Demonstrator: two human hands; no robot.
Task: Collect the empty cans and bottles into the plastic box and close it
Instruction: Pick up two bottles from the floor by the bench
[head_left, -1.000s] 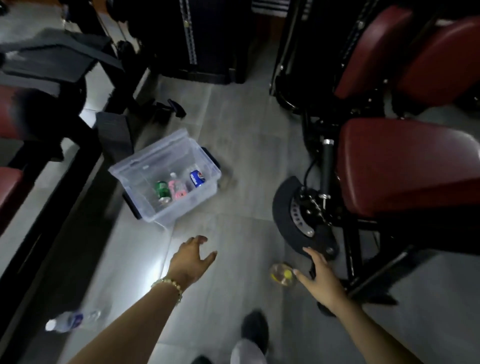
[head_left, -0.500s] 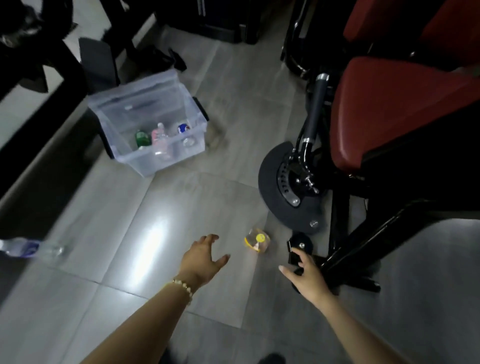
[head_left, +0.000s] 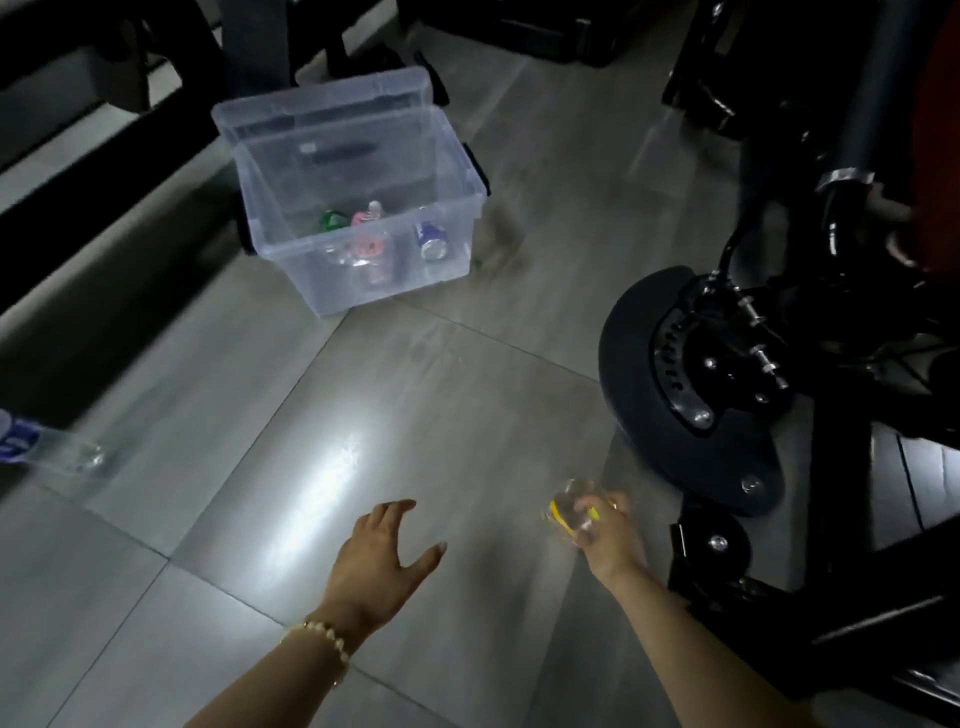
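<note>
A clear plastic box (head_left: 291, 171) stands open on the grey tiled floor, its lid tipped up behind it. Inside lie a green can (head_left: 332, 220), a pink-labelled bottle (head_left: 370, 234) and a blue can (head_left: 430, 240). My right hand (head_left: 608, 535) is closed around a small clear bottle with a yellow label (head_left: 569, 512), low beside the gym machine. My left hand (head_left: 382, 561) hovers over the floor with fingers spread, holding nothing. Another clear bottle with a purple label (head_left: 47, 449) lies on the floor at the far left.
A black gym machine (head_left: 691, 384) with a round guard plate and floor feet crowds the right side. Dark bench frames (head_left: 104, 218) run along the left and behind the box. A bright light reflection sits on the tiles mid-floor.
The view dipped closer to the floor. My right hand reached the yellow-labelled bottle and closed on it. My left hand stayed open in front of me.
</note>
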